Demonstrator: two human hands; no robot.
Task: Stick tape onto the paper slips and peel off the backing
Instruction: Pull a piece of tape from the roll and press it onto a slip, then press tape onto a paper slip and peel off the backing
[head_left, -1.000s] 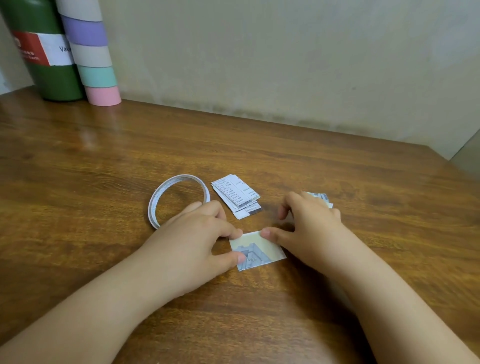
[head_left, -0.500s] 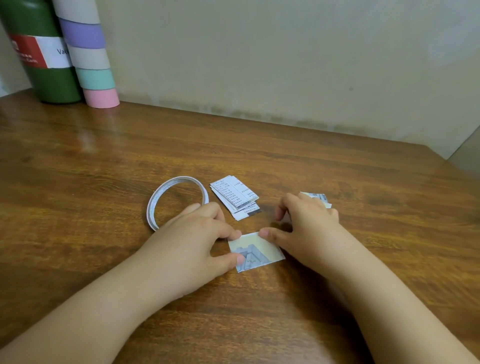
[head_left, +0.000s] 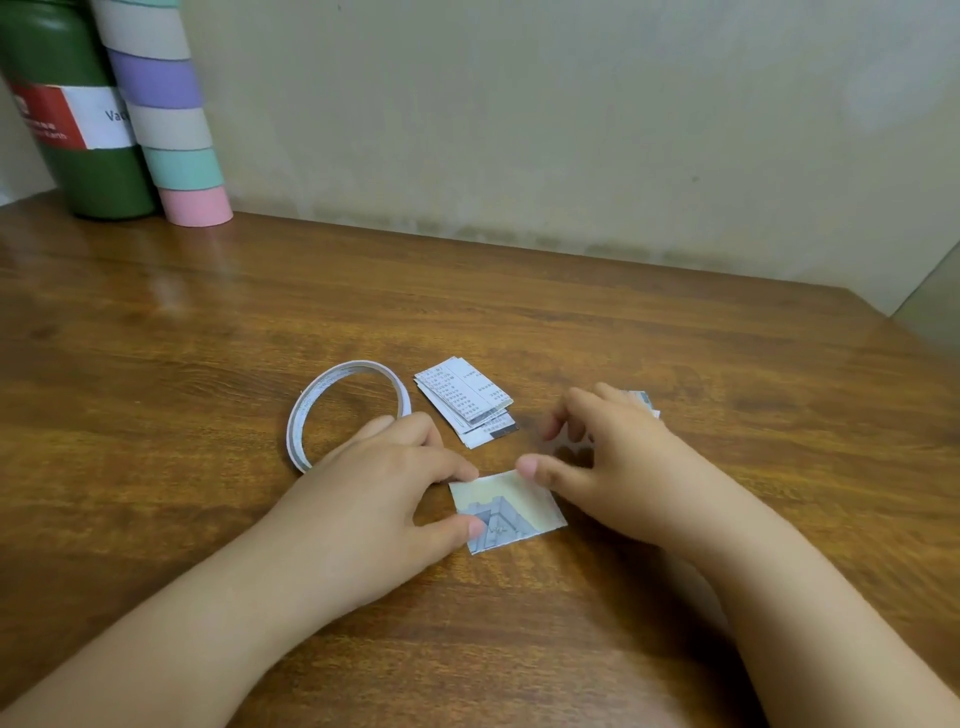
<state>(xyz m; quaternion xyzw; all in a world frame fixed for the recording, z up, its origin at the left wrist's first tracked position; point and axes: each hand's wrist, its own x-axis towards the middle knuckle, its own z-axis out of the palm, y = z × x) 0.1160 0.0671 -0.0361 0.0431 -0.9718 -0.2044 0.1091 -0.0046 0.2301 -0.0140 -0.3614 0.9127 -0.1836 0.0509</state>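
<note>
A small printed paper slip (head_left: 506, 512) lay flat on the wooden table (head_left: 675, 353), pinned there, it seemed, so its edge could be worked. The left hand (head_left: 374, 499) held the slip's left edge, thumb and forefinger set apart on two corners, the other fingers loosely curled. The right hand (head_left: 618, 462) touched the slip's far corner with its thumb tip, its remaining fingers arched and spread above the table, holding nothing. Just beyond the left fingers lay a thin tape roll (head_left: 345, 410); beyond the gap between both hands, a stack of slips (head_left: 465, 397).
</note>
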